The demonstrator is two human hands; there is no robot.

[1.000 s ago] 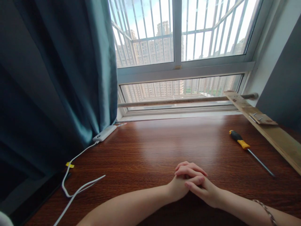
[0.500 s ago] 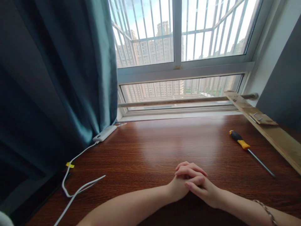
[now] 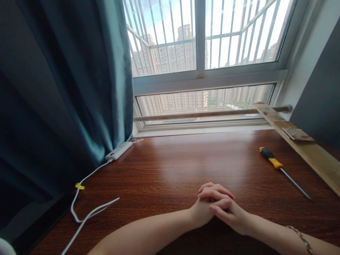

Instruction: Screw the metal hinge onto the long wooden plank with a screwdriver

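Note:
On the brown wooden tabletop (image 3: 159, 184), my left hand (image 3: 202, 212) and my right hand (image 3: 233, 214) are clasped, their fingers interlaced. Both are closed around each other, and no object shows between them. Part of the left hand's fingers is hidden beneath the right. A braided bracelet (image 3: 300, 236) circles my right forearm. Nearest to the right hand, but apart from it, lies a screwdriver (image 3: 275, 163) with a black and yellow handle, its shaft pointing toward the lower right.
Along the right side, a wooden board (image 3: 305, 148) carries a small piece with nails, its far end by a rail (image 3: 202, 115) below the barred window. At left, a white device (image 3: 118, 151) has a white cable (image 3: 79, 223) beside a dark blue curtain (image 3: 79, 88).

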